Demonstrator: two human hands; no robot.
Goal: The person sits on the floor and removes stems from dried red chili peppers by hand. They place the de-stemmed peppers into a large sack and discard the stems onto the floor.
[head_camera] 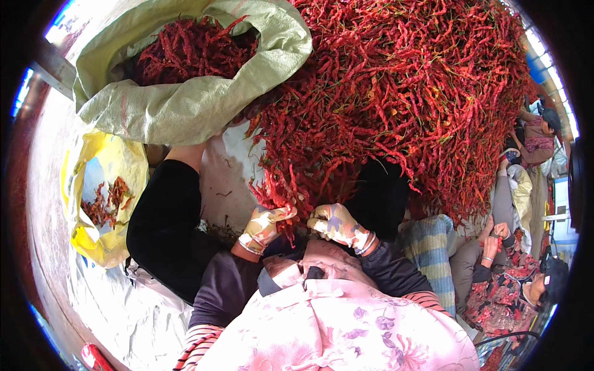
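Note:
My left hand, in a camouflage-patterned work glove, grips a bunch of dried red chili peppers. Some of their tips hang below the fingers. Just to the right is my right hand, gloved the same way, with its fingers bent together near the bunch. Whether anything small is pinched there is too fine to see. Beyond both hands rises a large heap of long, wrinkled red chili peppers, many with greenish stems.
A pale green woven sack at the upper left holds more chilies. Below it, a yellow plastic bag contains some brownish, shrivelled ones. Two other people sit at the right; the nearer person's hands hold something red. A checked cloth lies between us.

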